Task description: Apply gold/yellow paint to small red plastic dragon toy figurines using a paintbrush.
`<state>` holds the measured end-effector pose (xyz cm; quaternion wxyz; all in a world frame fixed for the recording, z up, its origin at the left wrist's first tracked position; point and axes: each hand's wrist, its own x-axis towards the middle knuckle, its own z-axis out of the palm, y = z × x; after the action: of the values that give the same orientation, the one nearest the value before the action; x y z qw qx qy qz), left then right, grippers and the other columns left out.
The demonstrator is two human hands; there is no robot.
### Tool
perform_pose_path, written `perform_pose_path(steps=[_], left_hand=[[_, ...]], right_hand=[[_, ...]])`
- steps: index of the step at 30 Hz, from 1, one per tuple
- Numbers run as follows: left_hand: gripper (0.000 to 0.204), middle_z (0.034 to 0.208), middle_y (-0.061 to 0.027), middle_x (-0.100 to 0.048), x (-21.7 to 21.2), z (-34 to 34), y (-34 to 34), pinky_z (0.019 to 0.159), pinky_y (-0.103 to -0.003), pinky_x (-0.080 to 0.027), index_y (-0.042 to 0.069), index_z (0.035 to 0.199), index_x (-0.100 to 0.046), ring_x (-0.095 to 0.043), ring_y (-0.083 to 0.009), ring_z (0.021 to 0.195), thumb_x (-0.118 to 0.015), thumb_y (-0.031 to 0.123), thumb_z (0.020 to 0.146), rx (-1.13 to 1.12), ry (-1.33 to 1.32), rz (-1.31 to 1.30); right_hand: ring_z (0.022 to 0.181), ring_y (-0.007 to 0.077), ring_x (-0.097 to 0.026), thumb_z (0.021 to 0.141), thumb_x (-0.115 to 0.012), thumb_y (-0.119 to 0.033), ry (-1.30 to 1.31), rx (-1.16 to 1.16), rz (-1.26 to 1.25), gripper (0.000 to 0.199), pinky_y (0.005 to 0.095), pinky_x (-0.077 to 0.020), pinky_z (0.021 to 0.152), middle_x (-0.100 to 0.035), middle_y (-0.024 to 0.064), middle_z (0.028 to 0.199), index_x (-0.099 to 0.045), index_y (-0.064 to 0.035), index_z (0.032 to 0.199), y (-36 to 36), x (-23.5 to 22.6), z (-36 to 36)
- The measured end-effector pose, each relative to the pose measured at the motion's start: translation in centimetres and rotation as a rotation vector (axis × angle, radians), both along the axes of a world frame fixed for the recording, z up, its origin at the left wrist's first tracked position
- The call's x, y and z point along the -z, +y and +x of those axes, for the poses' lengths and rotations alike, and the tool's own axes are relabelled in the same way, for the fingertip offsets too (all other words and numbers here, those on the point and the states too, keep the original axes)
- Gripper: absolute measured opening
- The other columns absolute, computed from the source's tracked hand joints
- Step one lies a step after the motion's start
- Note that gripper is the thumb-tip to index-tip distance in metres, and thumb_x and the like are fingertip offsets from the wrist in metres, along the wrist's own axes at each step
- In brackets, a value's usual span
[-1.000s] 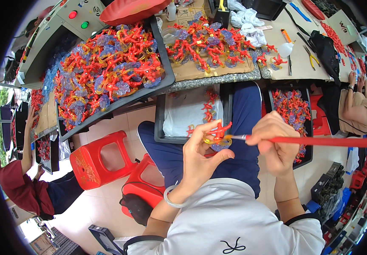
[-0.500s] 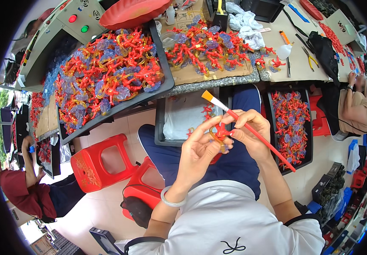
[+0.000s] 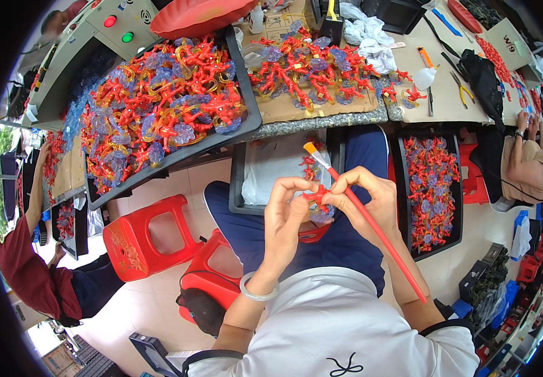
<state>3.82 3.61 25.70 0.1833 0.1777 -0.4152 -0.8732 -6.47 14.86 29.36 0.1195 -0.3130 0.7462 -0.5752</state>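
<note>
Above my lap, a small red toy figure (image 3: 316,196) with a translucent purple and yellow base is pinched between both hands. My left hand (image 3: 286,217) grips its left side with thumb and fingers. On its other side, the thumb and forefinger of my right hand (image 3: 369,204) press against the figure. That same right hand also carries a red-handled brush (image 3: 378,232), lying across the palm, its yellow bristles up and to the left. Beyond my hands, a black tray (image 3: 237,182) lined with white sheet holds a few more red figures.
A large black tray (image 3: 254,116) heaped with figures stands at the left, more figures (image 3: 322,69) piled on the cardboard beside it. Another filled tray (image 3: 432,188) is to my right. Red stools (image 3: 152,239) stand left. Co-workers sit at both sides. Pliers (image 3: 462,88) lie at far right.
The figure has been turned and drawn level between my hands, its base now hanging down. The brush has tilted steeper. The co-worker at left has reached an arm up to the table.
</note>
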Motion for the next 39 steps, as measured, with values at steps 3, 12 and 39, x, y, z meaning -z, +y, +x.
perform_pose_path(steps=[3, 12, 39], left_hand=[[0.019, 0.099, -0.0103, -0.062, 0.3, 0.1, -0.7, 0.070, -0.029, -0.058, -0.003, 0.100, -0.057, -0.061, -0.0118, 0.087, -0.055, 0.015, 0.097, 0.017, -0.053, -0.220], [0.030, 0.088, -0.0120, -0.064, -1.2, -0.4, -0.4, 0.061, -0.036, -0.062, -0.005, 0.098, -0.057, -0.067, -0.0200, 0.082, -0.048, 0.024, 0.099, 0.029, -0.152, -0.150], [0.051, 0.109, -0.0173, -0.062, -0.7, -1.2, 0.5, 0.091, -0.034, -0.052, -0.005, 0.133, -0.037, -0.064, -0.0238, 0.099, -0.061, -0.003, 0.088, 0.165, -0.039, 0.002]], right_hand=[[0.067, 0.0122, -0.066, 0.075, -0.076, -0.003, 0.015, -0.043, 0.031, 0.015, 0.0241, -0.0496, 0.062, -0.067, 0.0072, 0.072, -0.063, -0.0002, 0.081, 0.4, -0.1, 0.2], [0.083, 0.0128, -0.065, 0.077, -0.070, 0.010, -0.378, 0.063, -0.310, 0.017, 0.0252, -0.0527, 0.075, -0.066, 0.0113, 0.089, -0.057, 0.0007, 0.083, 0.9, 1.7, 1.1], [0.083, 0.0127, -0.065, 0.082, -0.067, 0.007, -0.464, 0.185, -0.332, 0.013, 0.0243, -0.0537, 0.075, -0.065, 0.0105, 0.091, -0.058, 0.0035, 0.092, 0.9, 0.9, 0.9]])
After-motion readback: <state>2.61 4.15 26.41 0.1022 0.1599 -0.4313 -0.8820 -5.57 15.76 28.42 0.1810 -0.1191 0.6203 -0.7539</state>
